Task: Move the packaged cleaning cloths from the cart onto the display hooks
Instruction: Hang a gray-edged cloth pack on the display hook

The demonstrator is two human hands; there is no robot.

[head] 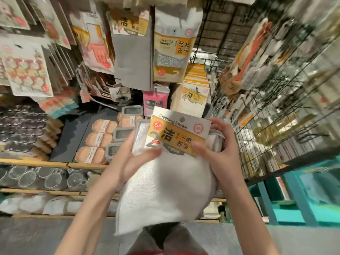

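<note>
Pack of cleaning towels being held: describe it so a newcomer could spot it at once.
Look in front of the wall of hanging goods, low in the middle. Both hands, left hand and right hand, grip a white cloth pack. Its white-and-yellow header card reads "Cleaning towels", with a round hang hole.

A shop aisle with a grey floor (36, 236). Wood-edged shelves (46, 164) of packed goods rise left of it; a black wire grid rack (266, 126) stands right of it.

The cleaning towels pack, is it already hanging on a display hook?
No, both the left hand and the right hand hold the cleaning towels pack in front of the person.
</note>
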